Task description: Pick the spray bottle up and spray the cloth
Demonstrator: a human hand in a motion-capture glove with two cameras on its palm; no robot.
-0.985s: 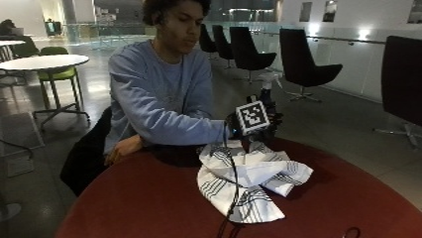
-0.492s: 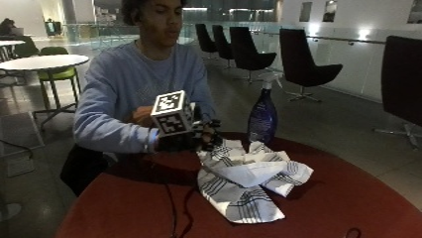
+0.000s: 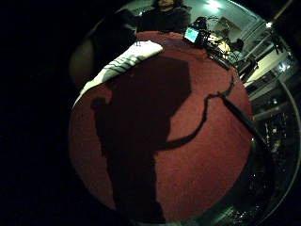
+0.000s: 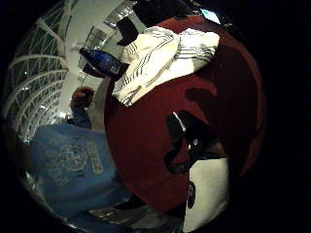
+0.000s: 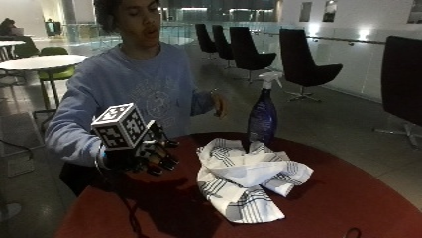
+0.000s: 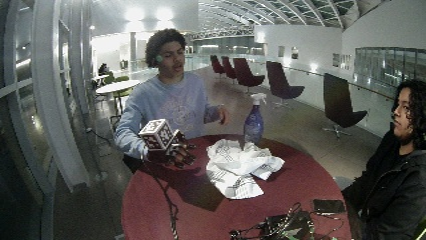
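A blue spray bottle [image 5: 264, 114] with a white trigger head stands upright on the round red table [image 5: 369, 198], just behind a crumpled white cloth [image 5: 247, 178] with dark stripes. My gloved right hand [image 5: 148, 156] hovers over the table's left side, well apart from both. Its fingers hang loosely curled and hold nothing. The wide outside view gives the same layout: bottle [image 6: 253, 122], cloth [image 6: 239, 165], hand [image 6: 176, 155]. The thumb side palm view shows the bottle [image 4: 103, 62] beside the cloth [image 4: 165, 53]. The cloth's edge [image 3: 124, 63] shows in the little finger side view.
My bare left hand [image 5: 217, 105] is raised near my chest, behind the table. A phone [image 6: 326, 205] and a bundle of gear with cables [image 6: 279, 227] lie at the table's near edge. A second person [image 6: 399, 165] sits at the right. Chairs stand behind.
A second ago my gloved hand was at the bottle behind the cloth. It has come off it and moved left and down; the bottle stands alone.
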